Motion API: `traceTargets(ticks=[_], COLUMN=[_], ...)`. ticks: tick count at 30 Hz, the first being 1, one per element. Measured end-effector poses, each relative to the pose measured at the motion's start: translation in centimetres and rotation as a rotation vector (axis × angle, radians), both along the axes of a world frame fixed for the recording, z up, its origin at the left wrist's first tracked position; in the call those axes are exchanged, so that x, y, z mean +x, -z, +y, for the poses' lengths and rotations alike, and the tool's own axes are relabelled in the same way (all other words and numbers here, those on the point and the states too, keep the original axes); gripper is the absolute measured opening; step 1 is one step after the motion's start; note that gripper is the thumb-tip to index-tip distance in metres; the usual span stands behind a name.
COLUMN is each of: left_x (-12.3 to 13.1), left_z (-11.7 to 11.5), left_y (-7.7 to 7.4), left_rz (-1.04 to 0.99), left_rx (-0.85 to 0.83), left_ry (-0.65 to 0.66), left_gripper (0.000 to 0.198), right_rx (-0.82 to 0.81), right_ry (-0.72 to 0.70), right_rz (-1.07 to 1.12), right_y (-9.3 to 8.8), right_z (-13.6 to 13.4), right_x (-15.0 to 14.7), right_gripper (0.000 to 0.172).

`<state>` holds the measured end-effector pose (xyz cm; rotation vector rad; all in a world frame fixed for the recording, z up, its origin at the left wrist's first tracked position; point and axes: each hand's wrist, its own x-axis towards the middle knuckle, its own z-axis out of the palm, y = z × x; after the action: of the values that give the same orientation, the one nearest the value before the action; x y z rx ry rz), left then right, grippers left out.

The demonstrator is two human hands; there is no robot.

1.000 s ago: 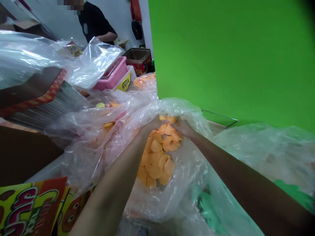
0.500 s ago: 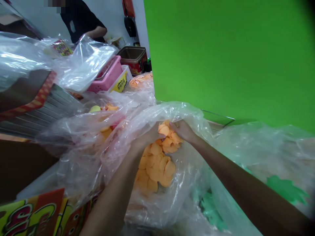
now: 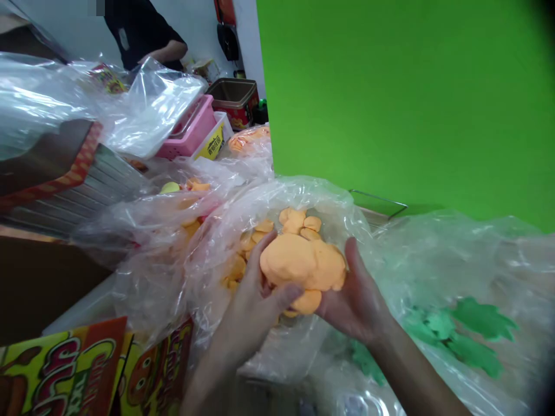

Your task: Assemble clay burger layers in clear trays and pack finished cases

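A thick clump of soft, rounded orange petals rests between my hands, raised over the mouth of a clear plastic bag. My left hand grips the clump's left side, its thumb lying across the lower front. Cupped at the lower right, my right hand supports the clump with its thumb raised at the side; its fingertips are hidden beneath. More loose orange petals lie inside the bag, left of and behind the clump.
Green leaf-shaped pieces lie in plastic on the right. A bright green panel rises behind. At left are a pink basket, a carton and printed boxes. A person in black is at the back left.
My hands have drawn back toward me out of the bag, lifting a larger clump of orange petals. The hands are now wider apart around it. The view has shifted slightly.
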<state>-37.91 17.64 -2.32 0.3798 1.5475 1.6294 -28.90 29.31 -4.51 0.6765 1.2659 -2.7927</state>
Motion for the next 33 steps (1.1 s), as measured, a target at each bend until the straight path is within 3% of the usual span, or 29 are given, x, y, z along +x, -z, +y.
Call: traceTargets(ticks=[3, 8, 12, 17, 22, 27, 33], left_x=[2.1, 3.9, 4.9, 8.4, 12.9, 15.9, 19.0], left_z=[-1.8, -4.1, -4.8, -4.7, -4.3, -3.1, -3.4], left_y=[-1.9, -4.8, -6.0, -6.8, -6.4, -5.1, -3.4], left_rz=[0.138, 0.373, 0.598, 0.615, 0.519, 0.207, 0.018], left_rx=[-0.11, -0.213, -0.15, -0.16, -0.176, -0.103, -0.014], left_ry=[-0.017, 0.012, 0.057, 0.188, 0.17, 0.187, 0.254], left_gripper=[0.081, 0.057, 0.063, 0.065, 0.054, 0.028, 0.035], right_rx=[0.048, 0.148, 0.112, -0.021, -0.103, -0.168, -0.173], right_ry=[-0.01, 0.003, -0.052, -0.115, -0.119, 0.01, 0.06], right_rz=[-0.001, -0.005, -0.007, 0.017, 0.005, -0.013, -0.023], right_y=[-1.5, -2.8, -4.0, -5.2, -6.1, -5.8, -4.5], right_z=[-1.4, -3.0, -3.3, -3.3, -3.6, -3.8, -4.6], right_x=[2.2, 4.9, 7.6, 12.5, 17.6, 22.8, 28.3], right_gripper=[0.079, 0.059, 0.055, 0.061, 0.056, 0.045, 0.031])
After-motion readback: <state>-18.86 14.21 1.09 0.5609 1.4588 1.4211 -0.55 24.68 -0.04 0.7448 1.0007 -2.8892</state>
